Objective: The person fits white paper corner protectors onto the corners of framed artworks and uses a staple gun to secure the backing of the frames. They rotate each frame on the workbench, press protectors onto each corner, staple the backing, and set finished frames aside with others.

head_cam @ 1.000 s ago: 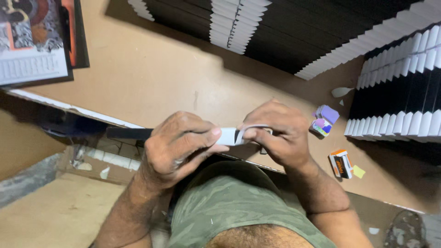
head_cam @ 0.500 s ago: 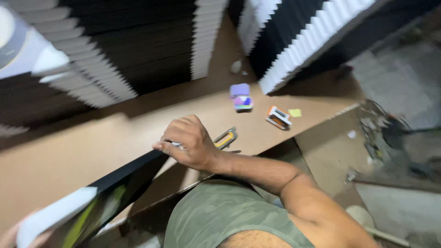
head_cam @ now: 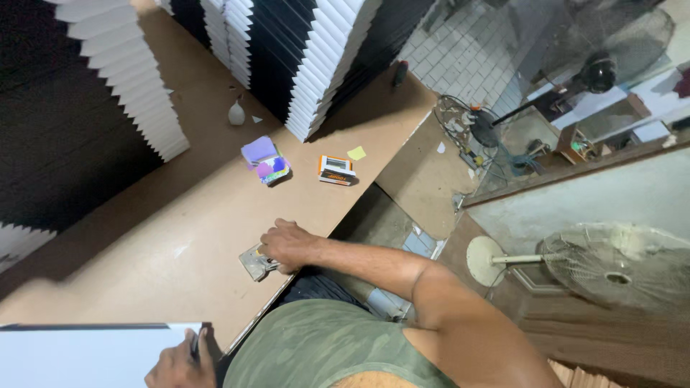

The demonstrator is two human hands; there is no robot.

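My right hand [head_cam: 287, 244] rests on the brown table [head_cam: 194, 215] near its front edge, fingers closed on a small grey and yellow utility knife [head_cam: 255, 262] lying flat. At the bottom left my left hand [head_cam: 183, 363] grips the end of a large flat white board with a black edge [head_cam: 86, 352], held out over the table's near corner. Only part of the left hand shows at the frame's bottom.
Tall stacks of black and white boards [head_cam: 323, 65] stand at the back and left [head_cam: 108, 93]. A purple pad [head_cam: 262, 159], an orange and white box [head_cam: 336, 169], a yellow note [head_cam: 356, 153] lie on the table. Fans [head_cam: 618, 266] stand on the floor at right.
My left hand has carried the white board down and left, away from my right hand. My right hand has dropped to the table edge with the knife. The view has swung right.
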